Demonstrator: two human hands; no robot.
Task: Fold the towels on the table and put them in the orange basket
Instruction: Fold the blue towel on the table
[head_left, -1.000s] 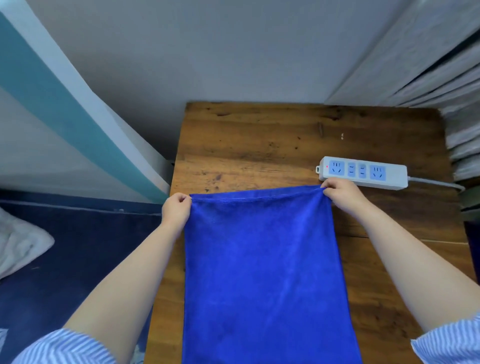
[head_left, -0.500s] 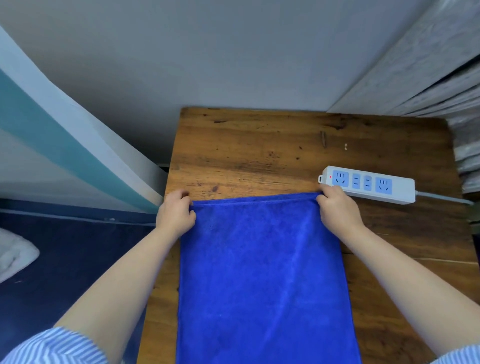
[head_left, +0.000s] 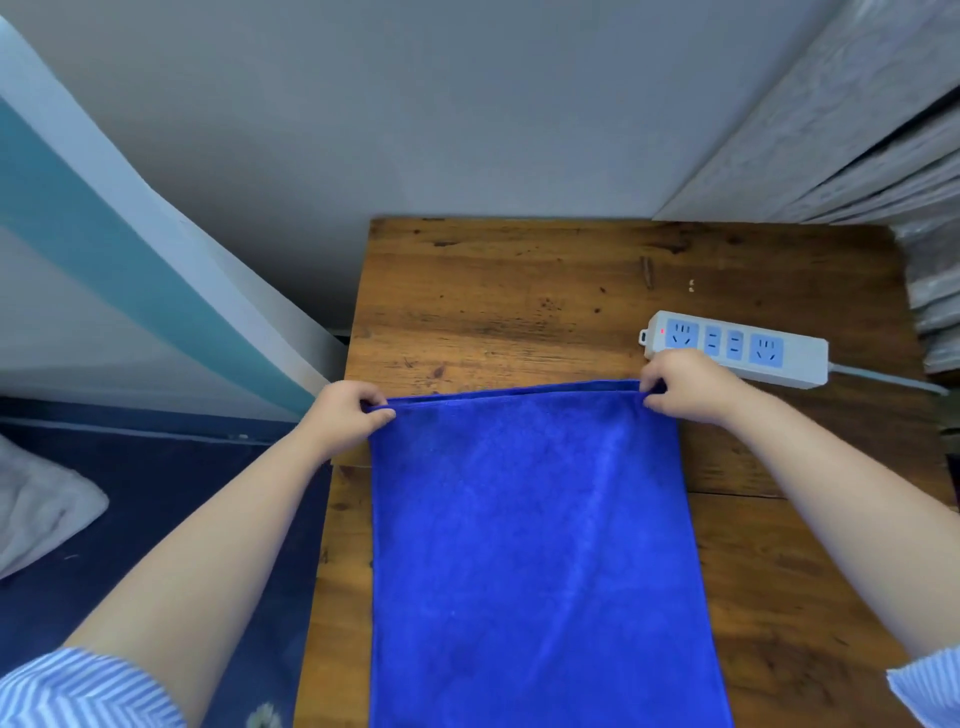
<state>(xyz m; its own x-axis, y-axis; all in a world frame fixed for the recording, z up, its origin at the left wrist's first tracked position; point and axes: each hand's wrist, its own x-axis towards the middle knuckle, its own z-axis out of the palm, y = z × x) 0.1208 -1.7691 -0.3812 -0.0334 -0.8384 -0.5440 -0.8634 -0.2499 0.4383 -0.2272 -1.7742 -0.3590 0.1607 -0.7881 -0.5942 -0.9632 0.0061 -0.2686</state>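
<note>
A bright blue towel (head_left: 535, 561) lies lengthwise on the wooden table (head_left: 493, 306), running from mid-table down past the bottom of the view. My left hand (head_left: 345, 415) pinches its far left corner at the table's left edge. My right hand (head_left: 685, 387) pinches the far right corner, just in front of a power strip. Two layers of cloth show along the far edge between my hands. No orange basket is in view.
A white power strip (head_left: 737, 348) with blue sockets lies on the table's right side, its cable running off to the right. Grey curtains (head_left: 883, 135) hang at the right. A wall stands behind the table. Dark blue floor and white cloth (head_left: 36, 509) lie to the left.
Both hands have lifted and re-gripped the towel's far corners, and a second layer now shows along that edge. The view has shifted slightly.
</note>
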